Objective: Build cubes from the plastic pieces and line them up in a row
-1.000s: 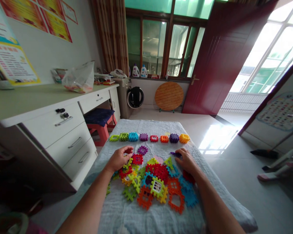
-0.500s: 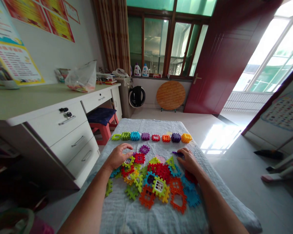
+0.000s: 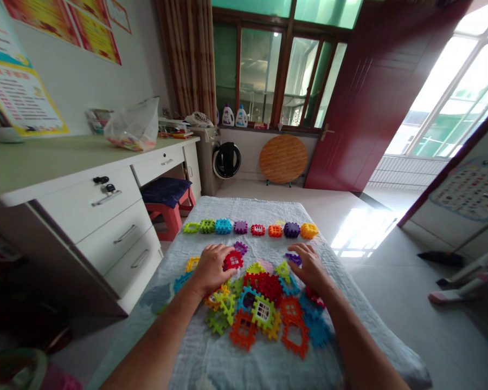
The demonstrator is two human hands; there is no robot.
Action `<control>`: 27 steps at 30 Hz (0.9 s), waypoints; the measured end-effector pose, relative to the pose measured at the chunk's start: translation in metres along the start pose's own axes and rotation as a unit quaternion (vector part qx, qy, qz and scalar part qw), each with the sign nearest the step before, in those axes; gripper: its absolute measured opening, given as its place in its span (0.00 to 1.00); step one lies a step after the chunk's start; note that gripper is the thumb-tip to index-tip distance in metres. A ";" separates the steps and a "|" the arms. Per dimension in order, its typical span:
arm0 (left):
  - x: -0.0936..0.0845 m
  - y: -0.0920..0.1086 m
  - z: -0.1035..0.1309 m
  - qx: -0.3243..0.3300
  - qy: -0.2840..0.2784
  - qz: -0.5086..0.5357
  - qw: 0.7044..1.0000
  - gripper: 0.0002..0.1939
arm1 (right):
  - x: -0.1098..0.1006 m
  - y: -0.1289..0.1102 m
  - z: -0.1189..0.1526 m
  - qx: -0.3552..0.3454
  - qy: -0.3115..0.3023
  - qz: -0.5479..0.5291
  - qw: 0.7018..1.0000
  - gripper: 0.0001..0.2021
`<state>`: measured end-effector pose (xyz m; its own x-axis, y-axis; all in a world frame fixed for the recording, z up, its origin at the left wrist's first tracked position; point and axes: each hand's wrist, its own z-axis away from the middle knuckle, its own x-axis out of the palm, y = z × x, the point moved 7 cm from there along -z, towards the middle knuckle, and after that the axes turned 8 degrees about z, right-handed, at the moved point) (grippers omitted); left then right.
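My left hand [image 3: 212, 266] is curled around the left side of a red square building piece [image 3: 233, 260], thumb below it and fingers above. My right hand [image 3: 312, 266] has a dark purple building piece [image 3: 294, 259] between its thumb and fingers. Between the hands lies a pile of notched plastic pieces, including red ones [image 3: 264, 284], a lime one with a white window [image 3: 262, 311] and an orange one [image 3: 243, 329]. A purple piece [image 3: 241, 247] rests just beyond the red square. The left palm hides some pieces beneath it.
A row of colour-sorted pieces, from lime [image 3: 191, 228] to a yellow stack [image 3: 309, 231], runs along the far part of the cloth-covered table [image 3: 268, 368]. A white desk [image 3: 106, 216] and a red stool [image 3: 171, 216] stand to the left.
My left hand has moved right and closed around the red square, which has shifted slightly away from me. In my right hand the purple piece has turned from edge-on to show its face.
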<state>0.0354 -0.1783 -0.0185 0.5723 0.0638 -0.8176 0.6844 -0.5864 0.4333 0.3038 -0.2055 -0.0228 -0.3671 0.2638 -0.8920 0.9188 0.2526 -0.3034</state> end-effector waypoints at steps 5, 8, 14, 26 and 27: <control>0.002 0.018 -0.003 0.037 0.035 0.044 0.998 0.23 | 0.010 -0.062 0.009 -0.123 -0.148 -0.107 0.975 0.25; 0.014 0.024 -0.004 0.044 0.006 0.047 0.998 0.22 | 0.020 -0.077 0.015 -0.144 -0.190 -0.088 0.967 0.30; 0.002 0.013 -0.005 0.018 0.048 0.030 0.998 0.17 | 0.026 -0.067 0.010 -0.089 -0.166 -0.065 0.980 0.26; -0.025 -0.036 0.002 -0.069 0.145 0.067 0.985 0.10 | -0.001 -0.069 -0.030 -0.095 -0.008 -0.113 0.989 0.08; -0.026 -0.037 0.002 -0.074 0.150 0.072 0.983 0.10 | -0.002 -0.068 -0.031 -0.091 0.028 -0.115 0.989 0.08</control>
<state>-0.0057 -0.1595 -0.0145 0.7608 0.2363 -0.6045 0.6315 -0.4845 0.6054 0.2372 -0.1941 0.0104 -0.5756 0.2287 -0.7851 0.7703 0.4740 -0.4266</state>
